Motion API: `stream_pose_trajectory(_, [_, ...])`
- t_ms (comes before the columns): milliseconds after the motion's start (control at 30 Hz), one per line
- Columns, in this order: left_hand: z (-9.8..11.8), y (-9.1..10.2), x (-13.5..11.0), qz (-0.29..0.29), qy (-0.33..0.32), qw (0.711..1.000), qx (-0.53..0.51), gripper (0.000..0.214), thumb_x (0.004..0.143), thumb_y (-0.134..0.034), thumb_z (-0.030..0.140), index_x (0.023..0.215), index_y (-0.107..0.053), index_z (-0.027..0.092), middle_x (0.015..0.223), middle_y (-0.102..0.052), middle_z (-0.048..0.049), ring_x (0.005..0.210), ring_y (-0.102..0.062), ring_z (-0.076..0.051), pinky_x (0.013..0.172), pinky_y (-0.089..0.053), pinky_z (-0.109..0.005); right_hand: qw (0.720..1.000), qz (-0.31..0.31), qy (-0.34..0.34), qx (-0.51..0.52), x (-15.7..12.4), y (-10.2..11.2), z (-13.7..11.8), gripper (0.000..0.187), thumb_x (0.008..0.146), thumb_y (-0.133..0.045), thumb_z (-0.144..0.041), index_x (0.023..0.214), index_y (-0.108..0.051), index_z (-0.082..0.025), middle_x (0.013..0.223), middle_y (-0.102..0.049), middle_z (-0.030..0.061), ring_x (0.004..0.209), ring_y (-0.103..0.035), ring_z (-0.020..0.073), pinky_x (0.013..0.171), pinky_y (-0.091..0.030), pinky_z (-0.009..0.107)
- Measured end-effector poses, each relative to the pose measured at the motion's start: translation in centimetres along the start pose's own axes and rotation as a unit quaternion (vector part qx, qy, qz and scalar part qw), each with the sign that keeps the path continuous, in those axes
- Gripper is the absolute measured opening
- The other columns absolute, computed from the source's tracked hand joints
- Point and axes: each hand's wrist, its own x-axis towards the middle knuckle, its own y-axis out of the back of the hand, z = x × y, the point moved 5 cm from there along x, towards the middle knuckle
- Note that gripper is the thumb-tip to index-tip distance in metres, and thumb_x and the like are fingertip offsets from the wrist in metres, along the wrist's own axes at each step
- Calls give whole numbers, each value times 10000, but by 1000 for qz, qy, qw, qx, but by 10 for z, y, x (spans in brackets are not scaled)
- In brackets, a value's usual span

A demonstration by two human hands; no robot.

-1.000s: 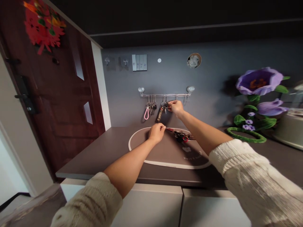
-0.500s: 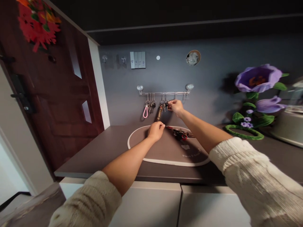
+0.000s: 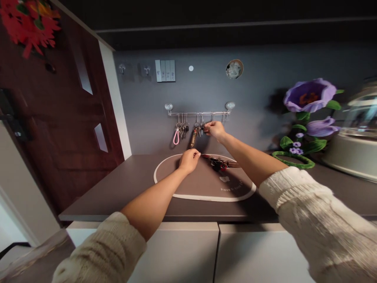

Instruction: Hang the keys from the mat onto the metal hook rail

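My right hand [image 3: 215, 129] is closed at the hook rail [image 3: 200, 114], its fingertips pinching a bunch of keys [image 3: 202, 129] that hangs there. Beside those keys dangles a brown strap keychain with lettering [image 3: 194, 137]. Further left on the rail hang several more keys [image 3: 184, 131] and a pink loop keychain [image 3: 176, 137]. Lower down, my left hand [image 3: 188, 160] is held over the mat [image 3: 194, 184] with thumb and fingers pressed together; whatever they hold is hidden. Just right of it, a dark and red pile of keys [image 3: 220, 163] lies on the mat.
Purple felt flowers [image 3: 310, 96] with a green ring base stand at right, near a pale appliance with a clear top [image 3: 350, 149]. A switch panel [image 3: 165, 71] and two clear hooks are on the wall. A dark red door [image 3: 73, 157] is at left; a dark shelf overhangs.
The whole view has shifted slightly, so everything appears a little further left. Both hands keep almost the same places relative to the rail and the mat.
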Motion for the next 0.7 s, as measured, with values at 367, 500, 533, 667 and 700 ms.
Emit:
stream_pose_trajectory(367, [3,2,-2,-5,6,1000,7,177,795,-480,232,782,-634,147,816,-668,-57,752,-590,-139,733,-440,-253,1000,-20,2,-5,-5,0,-3,103,769,-508,-96,674,-540,-116,662,-595,31,497,-488,41,490,-415,169])
stream_pose_trajectory(500, [3,2,-2,-4,1,1000,13,172,793,-482,224,788,-636,146,830,-668,-59,760,-589,-143,740,-438,-256,1000,-26,-3,-6,-11,0,-6,89,766,-513,-80,687,-536,-114,629,-585,23,501,-491,42,479,-402,152])
stream_pose_trajectory(533, [3,2,-1,-5,0,1000,15,172,793,-483,222,792,-637,146,832,-668,-60,758,-588,-143,739,-438,-257,1000,-27,-4,-6,-12,0,-7,92,765,-511,-74,685,-535,-112,616,-581,20,499,-491,42,479,-402,152])
stream_pose_trajectory(667, [3,2,-1,-5,-4,1000,22,172,794,-484,223,800,-638,147,831,-669,-56,750,-583,-141,729,-435,-255,999,-36,-1,2,-19,2,-12,122,780,-494,-78,670,-531,-114,591,-571,13,492,-494,46,486,-409,165])
stream_pose_trajectory(700, [3,2,-2,-5,-5,1000,22,171,794,-484,223,798,-638,148,827,-668,-55,749,-583,-140,726,-434,-253,999,-38,0,4,-21,3,-12,124,785,-494,-85,671,-531,-116,597,-574,14,496,-499,49,488,-410,168])
